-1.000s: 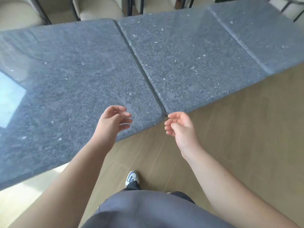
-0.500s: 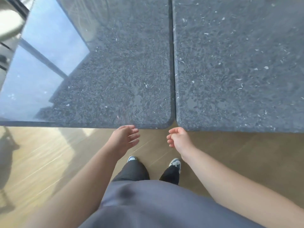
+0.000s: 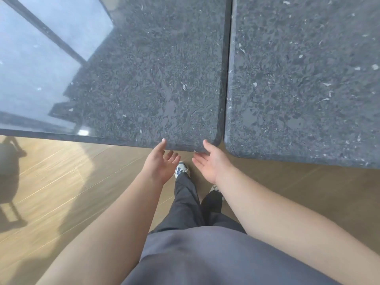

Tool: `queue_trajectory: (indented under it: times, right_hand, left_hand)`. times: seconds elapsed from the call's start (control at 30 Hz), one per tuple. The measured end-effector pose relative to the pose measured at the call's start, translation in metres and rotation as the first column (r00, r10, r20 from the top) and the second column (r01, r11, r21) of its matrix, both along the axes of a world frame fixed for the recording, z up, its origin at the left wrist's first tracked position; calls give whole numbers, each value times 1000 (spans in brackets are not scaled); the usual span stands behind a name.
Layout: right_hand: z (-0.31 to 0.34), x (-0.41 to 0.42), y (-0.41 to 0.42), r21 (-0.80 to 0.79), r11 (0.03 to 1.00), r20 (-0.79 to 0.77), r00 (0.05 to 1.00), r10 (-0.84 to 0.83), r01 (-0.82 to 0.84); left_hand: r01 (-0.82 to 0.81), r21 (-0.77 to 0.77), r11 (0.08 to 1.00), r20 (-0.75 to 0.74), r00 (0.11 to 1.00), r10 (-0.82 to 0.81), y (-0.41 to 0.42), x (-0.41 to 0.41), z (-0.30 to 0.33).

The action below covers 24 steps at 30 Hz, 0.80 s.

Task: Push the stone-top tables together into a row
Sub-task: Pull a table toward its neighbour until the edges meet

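Observation:
Two dark grey speckled stone-top tables stand side by side with a narrow straight gap between them. The left table (image 3: 148, 79) has its rounded near-right corner just in front of me; the right table (image 3: 304, 83) reaches a little nearer to me. My left hand (image 3: 161, 161) is open, palm up, with its thumb at the left table's near edge. My right hand (image 3: 209, 161) is also open, palm up, with its thumb touching the same edge by the corner. The fingers of both hands point under the edge.
Wooden plank floor (image 3: 61, 192) lies below the tables' near edge, with shadows on the left. My legs and shoes (image 3: 181, 169) stand right under the hands. A bright window reflection (image 3: 30, 68) covers the left table's left part.
The view has turned from slanted to square on the tables and come closer. Both hands have opened and moved forward from just short of the edge to the left table's near edge.

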State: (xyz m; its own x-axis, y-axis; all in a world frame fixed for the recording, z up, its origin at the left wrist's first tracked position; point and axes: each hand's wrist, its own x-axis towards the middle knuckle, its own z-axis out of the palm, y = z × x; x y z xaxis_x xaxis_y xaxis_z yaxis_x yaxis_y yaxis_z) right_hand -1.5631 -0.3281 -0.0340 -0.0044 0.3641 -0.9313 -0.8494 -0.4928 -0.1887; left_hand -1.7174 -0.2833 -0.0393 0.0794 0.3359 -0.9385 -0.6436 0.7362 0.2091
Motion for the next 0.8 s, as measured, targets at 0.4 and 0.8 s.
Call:
queue_trajectory:
  times: [0.4,0.8]
  right_hand:
    - [-24,-33,35,-113,918,-9,924,-383,380]
    - [-28,-18,30,-88,967,-75,966,-247,240]
  left_hand:
    - [-169,27,985,3,986,168,39,0,-28]
    - [-119,15,993,-170,978,120,40,4,-20]
